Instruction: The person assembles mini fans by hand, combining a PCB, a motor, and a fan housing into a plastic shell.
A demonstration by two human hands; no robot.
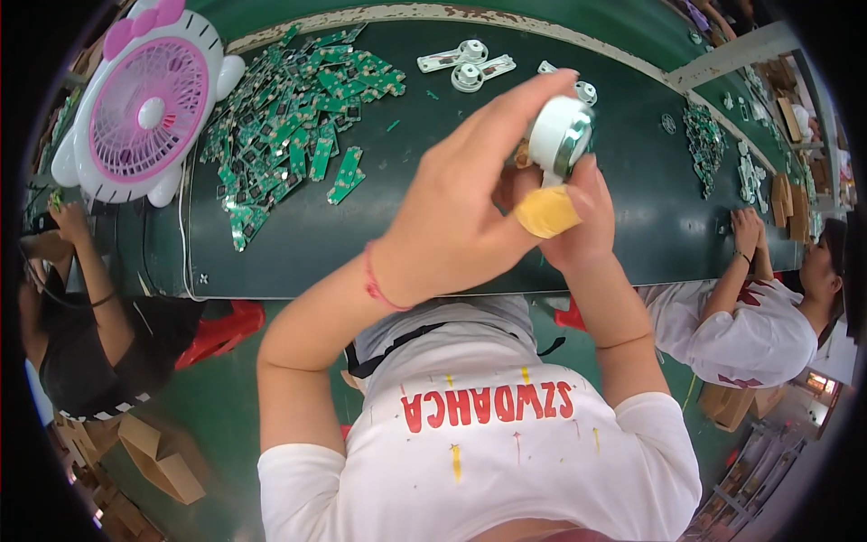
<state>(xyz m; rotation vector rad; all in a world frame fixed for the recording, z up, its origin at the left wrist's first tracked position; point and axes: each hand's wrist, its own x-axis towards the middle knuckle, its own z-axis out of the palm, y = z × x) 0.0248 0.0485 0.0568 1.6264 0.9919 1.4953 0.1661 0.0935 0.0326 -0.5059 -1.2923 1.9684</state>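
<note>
Reference landmark: the pile of green circuit boards on the dark green bench.

The white round device, fitted with a shiny rim, is held above the bench, to the right of the pile and well apart from it. The left hand grasps the device: the index finger reaches over the top, and the thumb, wrapped in a yellow cover, lies below. The right hand is on the side of the device away from the pile. One of its fingertips lies at the lower rim; its other fingers are mostly hidden, so their grip cannot be told.

Two white housings with round heads lie right of the pile, toward the worn far rail. A loose board lies just beside the pile's lower right side. A pink and white fan stands immediately left of the pile.

Working room: bare bench surface extends from the pile's lower right side to the left forearm and down to the near edge. Well right of the pile, beyond both hands, a second board cluster lies beside the rail.
</note>
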